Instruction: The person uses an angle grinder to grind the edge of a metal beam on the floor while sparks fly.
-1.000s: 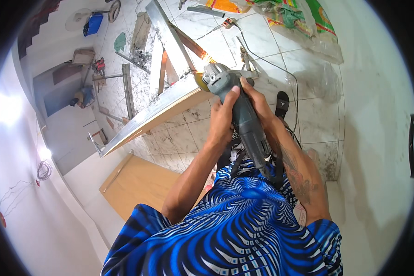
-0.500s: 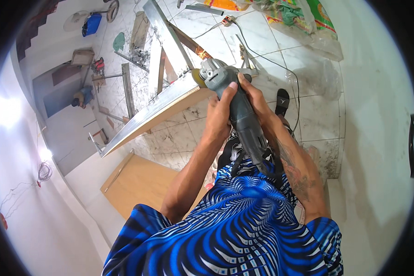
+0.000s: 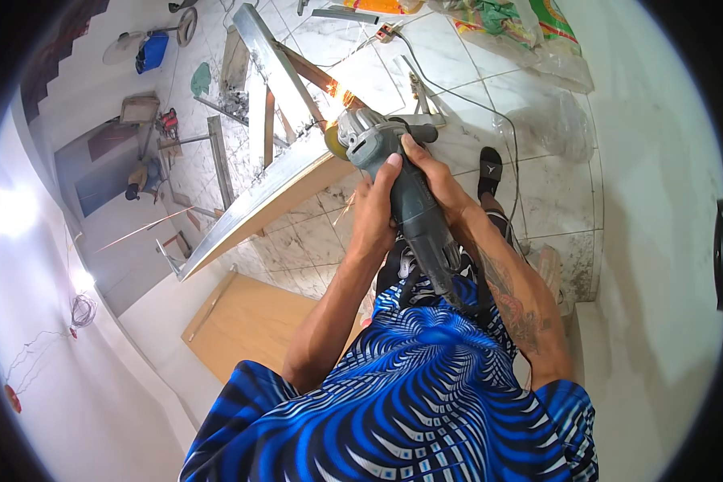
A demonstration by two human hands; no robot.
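Observation:
Both of my hands are closed around a dark grey angle grinder [image 3: 418,197]. My left hand [image 3: 375,201] wraps its body from the left, thumb on top. From the right, my right hand [image 3: 434,173] grips the body just behind the head, near the black side handle [image 3: 423,133]. The yellowish disc [image 3: 335,140] meets the corner of a metal-faced frame [image 3: 275,183] with a pale wooden edge. Orange sparks [image 3: 341,93] spray off beyond the grinder's head, and a few streak leftward. The exact contact spot is partly hidden by the tool.
A dark power cord [image 3: 502,112] curves over the tiled floor from a plug [image 3: 386,33]. Plastic sacks [image 3: 530,36] lie at the far right. A wooden board [image 3: 249,317] rests at the left. Farther left, another person [image 3: 143,178] is low near scattered metal pieces [image 3: 221,161].
The grinder and both hands have shifted slightly left in the picture. The spark spray looks brighter and wider, with streaks now crossing to the left.

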